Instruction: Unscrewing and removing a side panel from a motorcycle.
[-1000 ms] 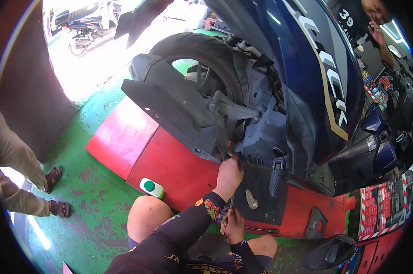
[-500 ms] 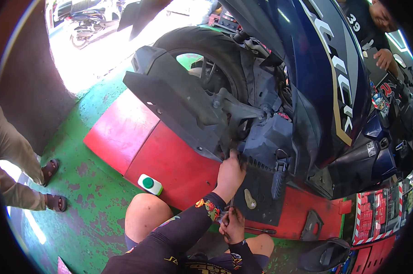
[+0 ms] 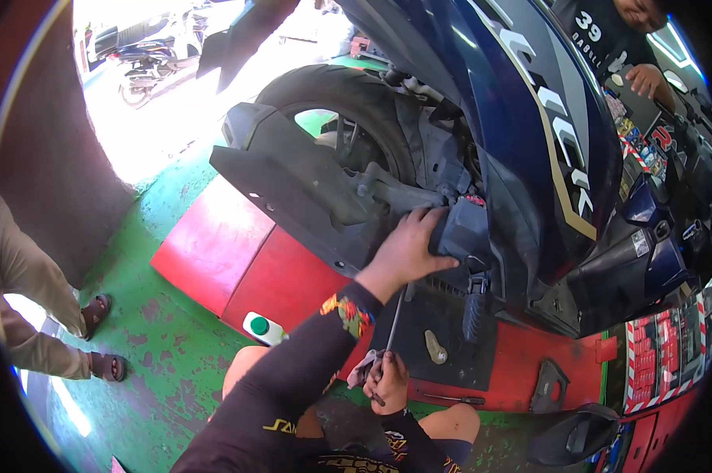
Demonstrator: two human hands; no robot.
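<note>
My left hand (image 3: pixel 409 247) is on the dark plastic housing (image 3: pixel 464 236) beside the scooter's rear wheel (image 3: pixel 308 87), fingers apart and thumb out. Below it, my right hand (image 3: pixel 386 384) grips a long thin metal tool (image 3: pixel 395 322) that reaches up under the housing; a crumpled pale rag (image 3: pixel 362 364) is bunched at the same hand. The lower end of the tool is partly hidden by my fingers. The grey exhaust cover (image 3: pixel 285 181) extends to the left. A beige metal part (image 3: pixel 435 347) lies on a black mat (image 3: pixel 466 370) beside the tool.
Red platform (image 3: pixel 281 284) with white bottle (image 3: pixel 263 327), thin tool (image 3: pixel 453 399) and black panel (image 3: pixel 550 385). Scooter seat (image 3: pixel 568 433) at lower right, tool display (image 3: pixel 663 355) at right. A standing person's legs (image 3: pixel 40 276) at left; another person (image 3: pixel 616 39) at upper right. Parked motorbike (image 3: pixel 143 67) outside.
My left hand has moved up from beneath the housing onto its face, fingers spreading, exposing the metal tool in my right hand. The person at upper right has lowered their hand.
</note>
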